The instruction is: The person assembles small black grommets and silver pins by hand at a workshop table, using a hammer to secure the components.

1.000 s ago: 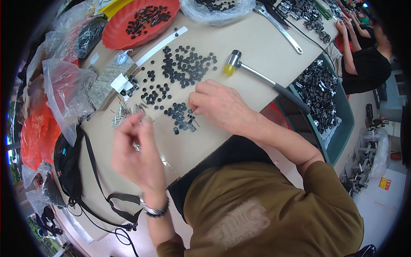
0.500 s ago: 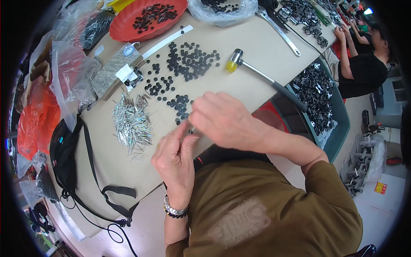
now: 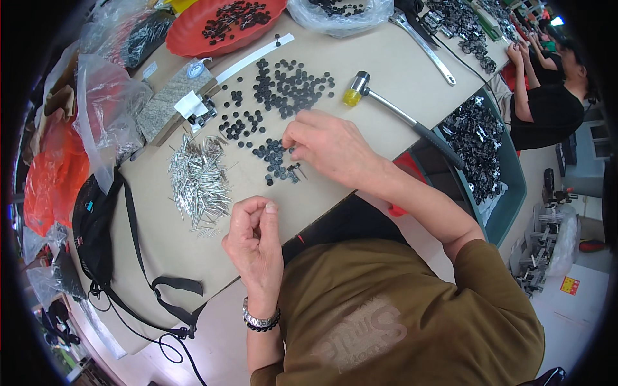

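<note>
Curling over the near cluster of black caps [image 3: 270, 157], the right hand [image 3: 329, 148] has its fingers bent down at the cluster's right edge; the fingertips turn away from view, so I cannot tell whether they grasp a cap or only touch the pieces there; a couple of capped pins [image 3: 297, 166] lie just beside them, thin shanks pointing to the near right. Over to the left hand [image 3: 254, 233], near the table's [image 3: 360, 51] front edge; it is loosely curled, thumb against the bent index finger, and whether a pin sits in that fold I cannot tell.

Left of both hands, the heap of bare silvery pins [image 3: 199, 183] lies crisscrossed on the table; farther off, a wider spread of loose caps [image 3: 286, 90]; to the far right, the hammer [image 3: 393, 109] lies with its yellow face towards the left.

As for handling, these caps look light, firm and apt to roll or skid; best pinched by the rim, thumb opposite index; the pins seem stiff, slim and slippery, likely to tangle in the heap; one at a time, mid-shank, looks the surest hold.
</note>
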### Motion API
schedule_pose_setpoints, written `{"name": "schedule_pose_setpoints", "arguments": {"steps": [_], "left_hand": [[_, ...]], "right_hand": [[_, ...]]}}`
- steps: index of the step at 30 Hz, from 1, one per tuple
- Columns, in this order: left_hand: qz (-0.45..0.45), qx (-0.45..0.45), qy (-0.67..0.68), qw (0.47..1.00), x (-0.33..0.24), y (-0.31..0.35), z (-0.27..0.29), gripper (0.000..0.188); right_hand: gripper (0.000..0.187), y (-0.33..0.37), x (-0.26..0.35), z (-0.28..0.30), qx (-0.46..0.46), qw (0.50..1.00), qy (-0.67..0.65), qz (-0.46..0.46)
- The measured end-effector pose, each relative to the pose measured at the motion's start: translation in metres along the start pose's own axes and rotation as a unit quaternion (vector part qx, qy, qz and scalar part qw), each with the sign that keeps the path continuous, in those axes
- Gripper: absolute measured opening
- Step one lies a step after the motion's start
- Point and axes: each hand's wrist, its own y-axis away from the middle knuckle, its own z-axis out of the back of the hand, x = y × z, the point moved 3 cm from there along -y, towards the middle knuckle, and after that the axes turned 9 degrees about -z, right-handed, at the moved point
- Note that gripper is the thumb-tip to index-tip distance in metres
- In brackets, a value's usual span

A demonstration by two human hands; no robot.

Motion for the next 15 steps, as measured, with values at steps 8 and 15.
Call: {"name": "schedule_pose_setpoints", "arguments": {"steps": [8, 15], "left_hand": [[-0.215, -0.015, -0.21, 0.954, -0.001, -0.009, -0.012, 0.011], [-0.213, 0.01, -0.271, 0.939, 0.0, -0.006, -0.012, 0.012]], "right_hand": [[0.014, 0.007, 0.006, 0.002, -0.037, 0.996, -0.08, 0.023], [0.015, 0.031, 0.035, -0.008, 0.01, 0.98, -0.187, 0.062]]}}
